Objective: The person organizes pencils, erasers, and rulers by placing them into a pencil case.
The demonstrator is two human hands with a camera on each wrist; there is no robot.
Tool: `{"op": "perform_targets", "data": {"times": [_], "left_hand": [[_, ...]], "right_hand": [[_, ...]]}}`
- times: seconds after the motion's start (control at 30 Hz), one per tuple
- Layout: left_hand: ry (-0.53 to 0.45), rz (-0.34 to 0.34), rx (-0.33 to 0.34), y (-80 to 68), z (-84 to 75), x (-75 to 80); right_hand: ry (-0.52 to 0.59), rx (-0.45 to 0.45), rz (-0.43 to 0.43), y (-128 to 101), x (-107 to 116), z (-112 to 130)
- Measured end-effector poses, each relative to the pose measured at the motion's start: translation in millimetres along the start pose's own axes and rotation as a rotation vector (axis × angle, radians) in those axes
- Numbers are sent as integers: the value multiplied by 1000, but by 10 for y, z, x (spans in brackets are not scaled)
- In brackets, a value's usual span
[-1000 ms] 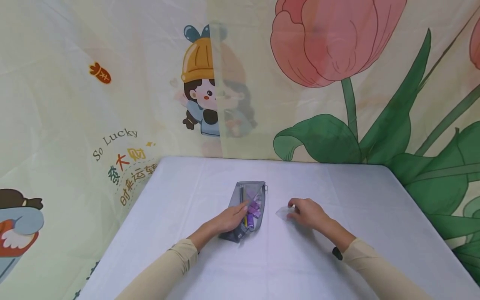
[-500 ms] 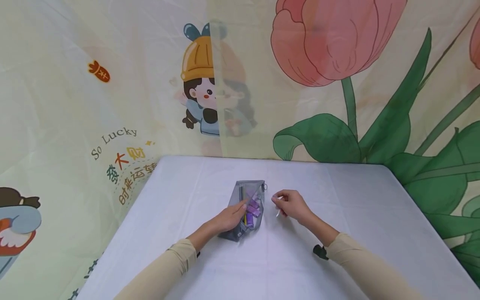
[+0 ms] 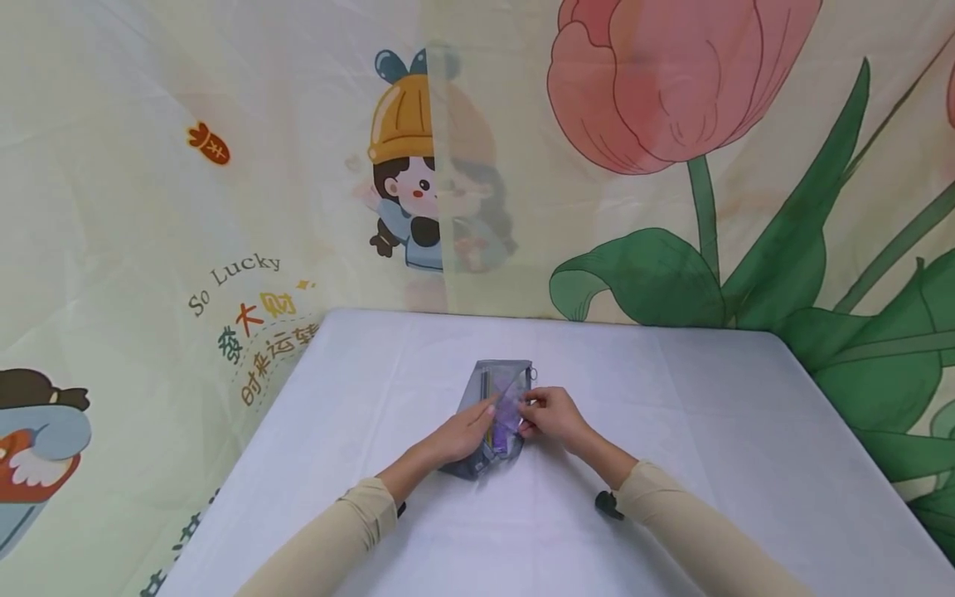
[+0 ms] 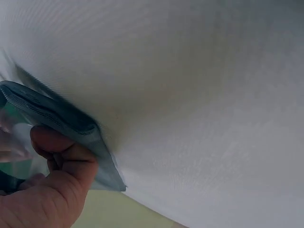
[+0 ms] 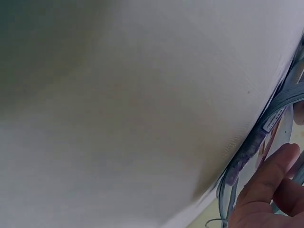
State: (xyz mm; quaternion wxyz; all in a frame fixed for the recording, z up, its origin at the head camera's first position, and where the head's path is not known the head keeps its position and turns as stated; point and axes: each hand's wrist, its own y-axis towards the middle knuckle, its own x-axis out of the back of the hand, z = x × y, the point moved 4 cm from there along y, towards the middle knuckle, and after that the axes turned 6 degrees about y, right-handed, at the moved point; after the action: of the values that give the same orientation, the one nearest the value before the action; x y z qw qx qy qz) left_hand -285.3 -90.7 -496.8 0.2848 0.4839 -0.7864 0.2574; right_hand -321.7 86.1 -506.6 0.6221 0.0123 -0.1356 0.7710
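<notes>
A grey see-through zip pencil pouch (image 3: 472, 398) lies on the white table, its mouth gaping in the wrist views. Inside show slim pencil-like sticks and purple items (image 3: 501, 435). My left hand (image 3: 457, 433) grips the pouch's left side, thumb on top; in the left wrist view, its fingers (image 4: 71, 159) curl at the fabric edge. My right hand (image 3: 555, 416), at the pouch's right edge, pinches a clear flat plastic piece (image 5: 286, 124) that reaches into the mouth over the purple items. Part of that piece is hidden by the hand and the pouch.
The white-clothed table (image 3: 418, 539) spreads around the pouch. Behind it hangs a printed curtain (image 3: 627, 290) with a tulip and cartoon figures. A small ring (image 3: 533, 375) hangs at the pouch's top right corner. Dark wrist straps (image 3: 608, 504) show at the sleeves.
My right hand has moved left from the bare table to the pouch, bringing the clear plastic piece over its contents. The left hand keeps its hold on the pouch.
</notes>
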Motion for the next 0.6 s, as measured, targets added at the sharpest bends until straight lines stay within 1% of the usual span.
{"op": "perform_targets", "data": {"times": [0.13, 0.2, 0.4, 0.5, 0.6], "left_hand": [[14, -8, -4, 23, 0, -30], [21, -10, -10, 32, -8, -38], [41, -12, 0, 24, -33, -42], [38, -26, 4, 16, -49, -43], [27, -40, 10, 18, -66, -53]], "right_hand": [[-21, 29, -12, 13, -58, 23], [-65, 40, -23, 18, -88, 34], [-189, 63, -47, 25, -173, 67], [-222, 79, -61, 18, -178, 94], [-242, 95, -48, 0, -169, 115]]}}
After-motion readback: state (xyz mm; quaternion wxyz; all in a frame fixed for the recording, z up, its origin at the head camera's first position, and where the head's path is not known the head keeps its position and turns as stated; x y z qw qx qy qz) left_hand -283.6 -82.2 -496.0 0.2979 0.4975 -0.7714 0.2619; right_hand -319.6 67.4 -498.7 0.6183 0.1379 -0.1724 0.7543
